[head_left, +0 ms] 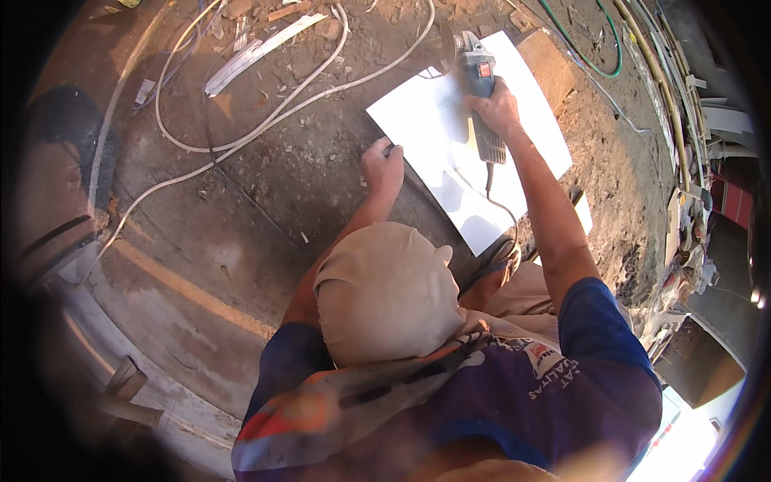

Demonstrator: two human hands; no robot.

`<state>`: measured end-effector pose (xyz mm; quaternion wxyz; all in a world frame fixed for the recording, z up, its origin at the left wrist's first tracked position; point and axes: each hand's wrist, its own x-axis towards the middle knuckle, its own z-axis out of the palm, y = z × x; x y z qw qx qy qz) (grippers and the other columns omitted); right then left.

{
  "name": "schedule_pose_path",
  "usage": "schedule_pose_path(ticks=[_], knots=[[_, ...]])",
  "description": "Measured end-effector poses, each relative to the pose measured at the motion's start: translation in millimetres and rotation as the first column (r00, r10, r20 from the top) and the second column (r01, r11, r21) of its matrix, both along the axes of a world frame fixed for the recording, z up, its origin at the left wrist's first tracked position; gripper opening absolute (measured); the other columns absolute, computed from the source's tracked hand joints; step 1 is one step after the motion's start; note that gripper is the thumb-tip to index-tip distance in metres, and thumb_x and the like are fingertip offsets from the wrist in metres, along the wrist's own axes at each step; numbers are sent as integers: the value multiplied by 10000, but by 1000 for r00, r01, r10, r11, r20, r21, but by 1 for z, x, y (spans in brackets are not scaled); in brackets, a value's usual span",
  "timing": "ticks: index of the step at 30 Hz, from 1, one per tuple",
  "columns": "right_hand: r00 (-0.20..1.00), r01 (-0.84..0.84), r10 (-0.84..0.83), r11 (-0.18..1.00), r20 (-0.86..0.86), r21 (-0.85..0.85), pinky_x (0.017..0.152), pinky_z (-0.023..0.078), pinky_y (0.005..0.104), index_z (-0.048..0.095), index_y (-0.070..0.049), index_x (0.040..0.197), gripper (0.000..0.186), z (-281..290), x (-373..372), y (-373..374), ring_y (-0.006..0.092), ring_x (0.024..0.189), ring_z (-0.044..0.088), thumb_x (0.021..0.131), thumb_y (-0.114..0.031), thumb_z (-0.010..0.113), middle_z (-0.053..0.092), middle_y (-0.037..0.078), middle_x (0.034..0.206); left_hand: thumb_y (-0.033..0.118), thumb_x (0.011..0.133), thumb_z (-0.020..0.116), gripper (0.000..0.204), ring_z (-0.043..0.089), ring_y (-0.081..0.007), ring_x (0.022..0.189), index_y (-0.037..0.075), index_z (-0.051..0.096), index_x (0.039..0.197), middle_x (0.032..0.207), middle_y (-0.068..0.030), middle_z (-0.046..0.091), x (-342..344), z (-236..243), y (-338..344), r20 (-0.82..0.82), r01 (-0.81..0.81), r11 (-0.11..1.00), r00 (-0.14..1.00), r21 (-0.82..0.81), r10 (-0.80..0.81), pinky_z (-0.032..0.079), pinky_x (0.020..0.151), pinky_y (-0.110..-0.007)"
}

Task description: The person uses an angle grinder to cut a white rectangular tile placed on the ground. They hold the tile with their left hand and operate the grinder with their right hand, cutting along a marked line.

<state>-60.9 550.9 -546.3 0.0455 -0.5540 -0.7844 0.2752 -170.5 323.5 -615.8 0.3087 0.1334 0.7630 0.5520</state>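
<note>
My right hand point(499, 111) is wrapped round the body of an angle grinder point(479, 71). The tool's disc end points away from me, over the far edge of a white sheet point(458, 189) lying on the ground. My left hand point(382, 167) is closed beside the sheet's left edge. A small dark thing shows at its fingertips, too small to name. From the grinder's rear end a dark cord runs down across the sheet toward my leg. Blur hides how the disc meets the sheet.
A pale hose point(265, 128) loops across the dirt floor on the left. A white strip point(261, 55) lies among rubble beyond it. A brown board point(546, 68) sits under the sheet's far right corner. A green hose point(614, 68) curves at the far right, near piled scraps.
</note>
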Motion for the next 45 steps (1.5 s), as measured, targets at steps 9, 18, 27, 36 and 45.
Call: schedule_pose_path(ticks=[9,18,27,36,45], knots=[[1000,-1,1,999,7,40,818,561,398,535,75,1221,717,-6,1,0,329,912,700,673,-297,811,688,244,1021,124,805,646,377,702,-311,942,-135,656,1078,993,-260,711,-2,1,0,13,5,1000,1000,22,-6,524,844,-373],[1000,-17,17,998,-9,52,838,557,404,517,84,1248,763,-13,6,-3,342,943,693,668,-306,824,678,257,1052,114,807,642,364,702,-319,947,-135,655,1073,984,-262,710,-2,8,-1,34,21,1000,999,16,-21,523,858,-375],[999,-19,22,997,-48,70,863,547,406,516,69,1274,788,-18,14,-2,337,955,687,653,-312,818,680,251,1058,128,796,659,413,686,-338,1004,-135,650,1115,1051,-274,700,-2,1,1,62,12,1000,998,11,-13,510,907,-385],[917,33,-85,990,-390,-138,785,551,377,538,79,1193,718,24,-5,-27,291,872,675,647,-298,813,670,212,1000,144,833,678,457,655,-333,1084,-110,616,1209,1187,-276,656,-10,-16,-3,80,73,995,994,-65,-68,489,972,-375],[724,182,-366,919,-585,-351,648,546,365,502,92,1167,587,52,11,-64,229,753,632,724,-200,753,616,162,912,50,924,580,394,690,-237,885,-126,530,1273,1091,-181,654,-86,-20,31,262,132,970,947,204,-184,620,674,-346]])
